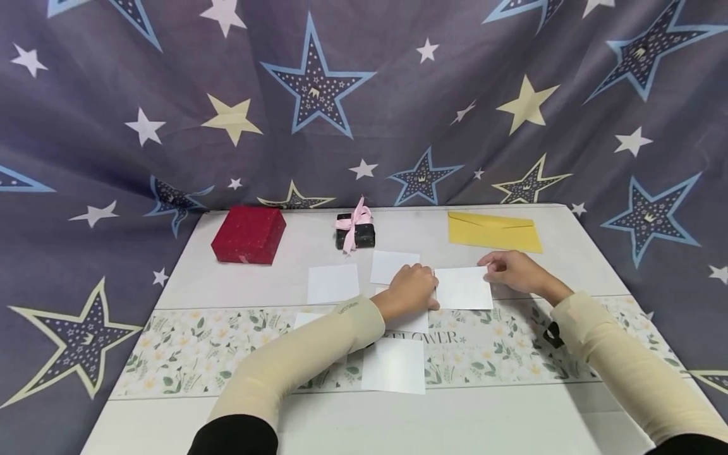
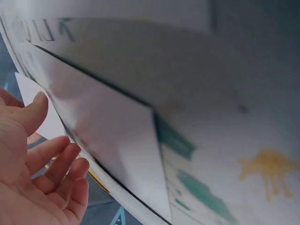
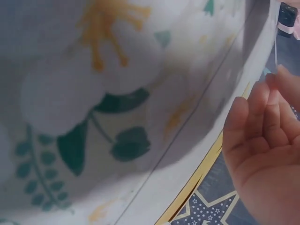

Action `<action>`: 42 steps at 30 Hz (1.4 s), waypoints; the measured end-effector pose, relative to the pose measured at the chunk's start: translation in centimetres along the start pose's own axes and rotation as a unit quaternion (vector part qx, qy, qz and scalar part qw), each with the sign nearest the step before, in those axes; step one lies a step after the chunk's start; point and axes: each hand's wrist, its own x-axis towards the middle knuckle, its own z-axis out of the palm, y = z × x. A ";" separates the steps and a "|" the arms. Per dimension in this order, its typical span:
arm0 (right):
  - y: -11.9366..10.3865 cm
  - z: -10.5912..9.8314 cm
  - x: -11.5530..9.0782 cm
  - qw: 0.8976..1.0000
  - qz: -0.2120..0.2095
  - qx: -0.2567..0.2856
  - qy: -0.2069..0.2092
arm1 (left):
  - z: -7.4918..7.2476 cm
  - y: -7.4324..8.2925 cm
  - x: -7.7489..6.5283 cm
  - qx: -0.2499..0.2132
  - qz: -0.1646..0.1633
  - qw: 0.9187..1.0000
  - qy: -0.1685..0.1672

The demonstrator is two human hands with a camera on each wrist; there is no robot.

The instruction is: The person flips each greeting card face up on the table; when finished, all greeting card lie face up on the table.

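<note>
We see a person's right hand (image 1: 514,272) pinching the right edge of a smooth white square card (image 1: 463,289) between thumb and bent fingers. The left hand (image 1: 411,292), fingers curled, is at the card's left edge; we cannot tell whether it grips. Around the left hand we find more plain white cards (image 1: 394,370) on a white, flower-banded tabletop (image 1: 455,423). Farther back we see a yellow paper envelope (image 1: 495,234), a small black box (image 1: 366,237) with pink ribbon, and a red square box (image 1: 249,234).
</note>
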 end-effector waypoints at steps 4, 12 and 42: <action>-0.2 -0.2 -0.3 1.000 -0.006 0.014 0.012 | -0.2 0.0 -0.1 -0.020 -0.028 0.999 0.006; -0.7 -0.5 -0.8 0.999 -0.010 0.042 0.032 | -0.3 -0.2 0.2 -0.138 -0.064 0.988 0.015; 0.5 -0.7 -1.4 0.964 0.065 0.226 -0.122 | -0.2 -0.7 0.0 -0.117 -0.017 0.970 0.214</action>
